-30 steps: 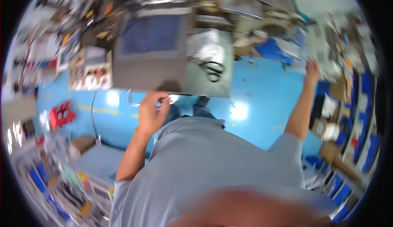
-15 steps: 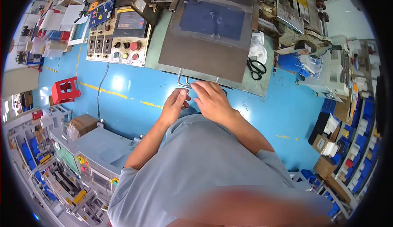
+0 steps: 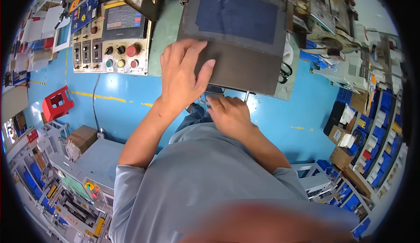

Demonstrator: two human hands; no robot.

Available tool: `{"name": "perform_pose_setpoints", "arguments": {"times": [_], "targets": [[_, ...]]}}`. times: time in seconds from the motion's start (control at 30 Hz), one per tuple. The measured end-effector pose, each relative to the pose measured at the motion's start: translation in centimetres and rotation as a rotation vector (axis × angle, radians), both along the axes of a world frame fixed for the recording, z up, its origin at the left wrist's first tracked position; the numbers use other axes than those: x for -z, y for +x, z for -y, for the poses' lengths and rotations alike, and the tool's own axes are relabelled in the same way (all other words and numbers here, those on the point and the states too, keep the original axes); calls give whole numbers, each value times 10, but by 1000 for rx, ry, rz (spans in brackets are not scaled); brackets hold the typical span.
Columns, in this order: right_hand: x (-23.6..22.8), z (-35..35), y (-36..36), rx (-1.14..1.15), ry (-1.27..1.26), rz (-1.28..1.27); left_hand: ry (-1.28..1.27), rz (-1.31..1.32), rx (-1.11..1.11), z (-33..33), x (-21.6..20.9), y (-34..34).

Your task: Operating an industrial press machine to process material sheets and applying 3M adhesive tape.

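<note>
Should the dark plate [image 3: 245, 68] shift, it could pinch the spread left hand [image 3: 180, 70]; whether the right hand [image 3: 234, 115] grips the handle [image 3: 247, 96] is unclear.

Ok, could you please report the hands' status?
Left fingers open over dark grey rectangular plate. Right fingers beside silver metal rod, contact unclear. Black-handled scissors near plate's right edge.

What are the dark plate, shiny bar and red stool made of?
Dark plate: probably metal, matte, from its dull grey-brown face; a coating is possible.
Shiny bar: likely polished or plated metal, given its bright highlights.
Red stool: seemingly moulded plastic, from its even colour and openings.
</note>
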State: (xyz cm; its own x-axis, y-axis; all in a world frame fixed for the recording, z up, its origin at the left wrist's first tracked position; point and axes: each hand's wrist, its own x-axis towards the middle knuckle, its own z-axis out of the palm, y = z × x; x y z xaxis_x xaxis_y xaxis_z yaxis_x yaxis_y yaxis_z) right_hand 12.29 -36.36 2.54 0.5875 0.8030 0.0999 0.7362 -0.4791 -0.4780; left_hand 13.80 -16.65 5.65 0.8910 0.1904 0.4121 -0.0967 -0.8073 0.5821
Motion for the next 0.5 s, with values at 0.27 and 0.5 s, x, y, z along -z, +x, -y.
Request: {"name": "perform_pose_setpoints", "arguments": {"times": [0.27,0.5], "targets": [[4,-3,12,-141,0,-240,168,-91,-12,-2,8,70],[5,-6,29,-210,45,-337,191,-162,6,1,19,94]]}}
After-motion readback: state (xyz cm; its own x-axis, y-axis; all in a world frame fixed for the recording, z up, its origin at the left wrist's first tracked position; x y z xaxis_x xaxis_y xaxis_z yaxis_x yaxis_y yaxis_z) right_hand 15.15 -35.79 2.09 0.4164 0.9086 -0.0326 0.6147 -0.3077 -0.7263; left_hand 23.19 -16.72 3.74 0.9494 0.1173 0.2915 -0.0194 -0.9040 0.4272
